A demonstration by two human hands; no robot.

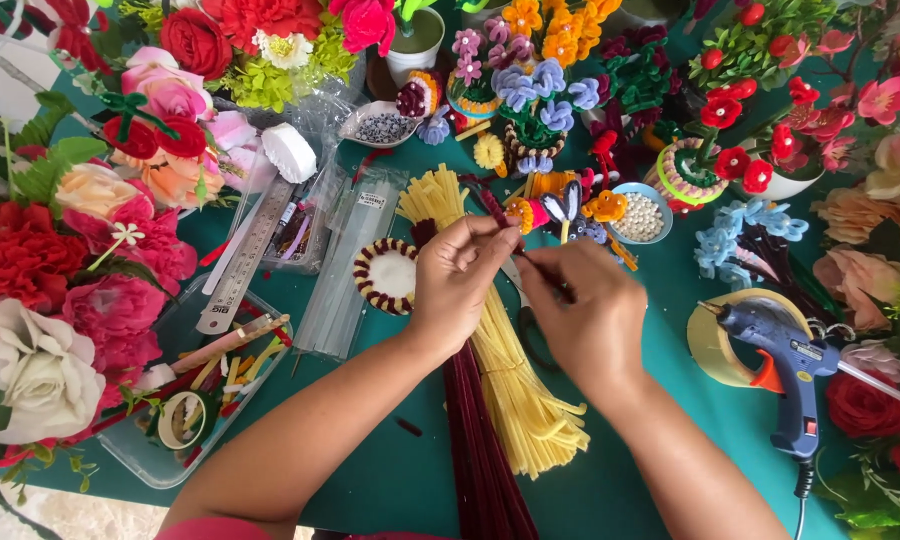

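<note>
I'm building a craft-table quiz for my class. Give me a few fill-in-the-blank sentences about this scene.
1. Both hands, left hand and right hand, pinch a dark red ____.
2. The glue gun at the right is ____ in colour.
3. Under the hands lies a bundle of ____ pipe cleaners beside the dark red bundle.
4. The steel ruler lies to the ____ of the hands.

Missing words: pipe cleaner; blue; yellow; left

Bare forearms, no rings or watch, a pink-red sleeve edge lowest left
</note>
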